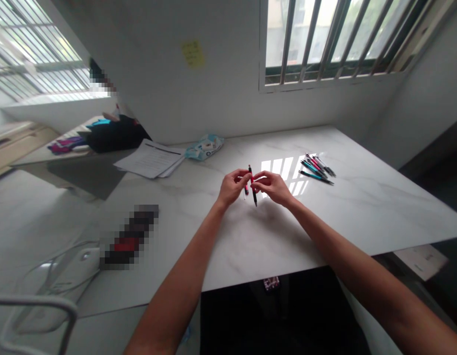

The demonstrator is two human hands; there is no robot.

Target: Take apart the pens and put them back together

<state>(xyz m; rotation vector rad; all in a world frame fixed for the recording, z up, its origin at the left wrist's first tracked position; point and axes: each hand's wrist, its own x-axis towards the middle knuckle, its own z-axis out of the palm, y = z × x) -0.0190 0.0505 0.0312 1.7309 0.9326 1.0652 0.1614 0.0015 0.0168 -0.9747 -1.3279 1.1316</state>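
Note:
A black pen with a red middle [254,196] is held nearly upright over the white table, its tip pointing down. My left hand [232,187] pinches it near its upper part. From the other side, the fingertips of my right hand [273,187] close on its middle. Just under my left fingers shows a second red piece [246,190] with a thin white length beside it; whether these are held or lie on the table I cannot tell. To the right of my hands lies a loose pile of several pens [317,168] in teal, red, black and silver.
Printed sheets [150,159] and a light blue soft pack [205,147] lie at the back left of the marble-patterned table [287,231]. A blurred-out dark object [130,236] and cables [71,249] are at the left. A yellow note [193,53] sticks to the wall.

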